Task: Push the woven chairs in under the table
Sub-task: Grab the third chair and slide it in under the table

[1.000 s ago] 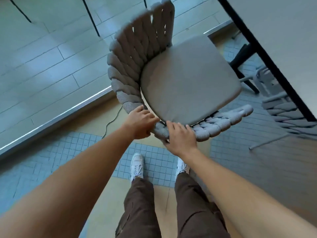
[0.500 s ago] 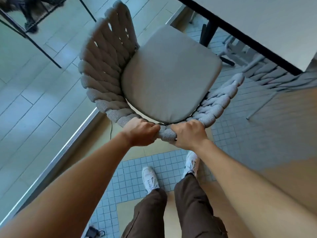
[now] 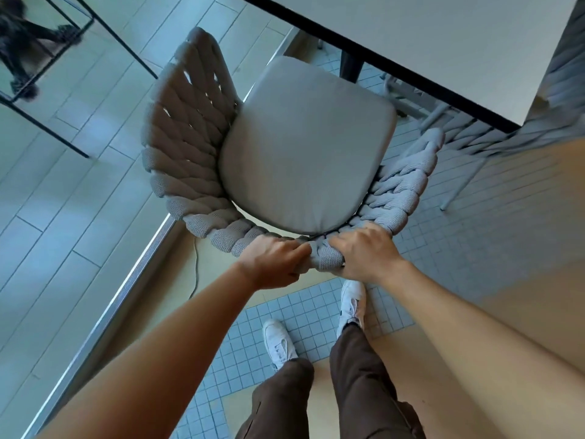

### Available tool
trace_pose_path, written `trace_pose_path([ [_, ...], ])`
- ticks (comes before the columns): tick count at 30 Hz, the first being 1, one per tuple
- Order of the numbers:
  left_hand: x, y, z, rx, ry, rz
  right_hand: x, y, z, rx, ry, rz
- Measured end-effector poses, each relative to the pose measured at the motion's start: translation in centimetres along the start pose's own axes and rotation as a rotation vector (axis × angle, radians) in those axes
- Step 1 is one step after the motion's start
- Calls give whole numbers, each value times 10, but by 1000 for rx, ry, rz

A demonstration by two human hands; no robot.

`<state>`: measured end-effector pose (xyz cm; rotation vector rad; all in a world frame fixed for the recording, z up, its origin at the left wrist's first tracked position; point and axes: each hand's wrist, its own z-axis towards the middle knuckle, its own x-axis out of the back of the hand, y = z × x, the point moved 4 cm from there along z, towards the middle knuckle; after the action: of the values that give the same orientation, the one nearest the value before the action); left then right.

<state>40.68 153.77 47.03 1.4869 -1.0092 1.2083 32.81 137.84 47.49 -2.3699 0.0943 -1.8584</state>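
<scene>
I am looking down on the woven chair (image 3: 196, 147), which is standing in the middle of the view with its grey cushion (image 3: 304, 147) facing up and its far edge sitting just short of the table (image 3: 443, 49). My left hand (image 3: 272, 261) and right hand (image 3: 364, 251) are both clamping down on the near rim of the chair's woven back, side by side, fingers curling over the thick bands. A 2nd chair (image 3: 493, 134) is sitting to the right, already partly under the table's near corner. My 2 white shoes (image 3: 278, 340) are standing on the small blue floor tiles (image 3: 304, 302) just near of the chair. A thin cable (image 3: 196, 267) is trailing on the floor to the left.
</scene>
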Motion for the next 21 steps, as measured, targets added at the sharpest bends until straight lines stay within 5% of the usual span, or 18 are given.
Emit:
trace_pose_path([
  [9,8,-62,-35,-100,-29,50,-15,-66,22,-45,-47,12],
  [21,16,-86,-19,-111,18,69,-9,-58,55,-108,-46,-26],
])
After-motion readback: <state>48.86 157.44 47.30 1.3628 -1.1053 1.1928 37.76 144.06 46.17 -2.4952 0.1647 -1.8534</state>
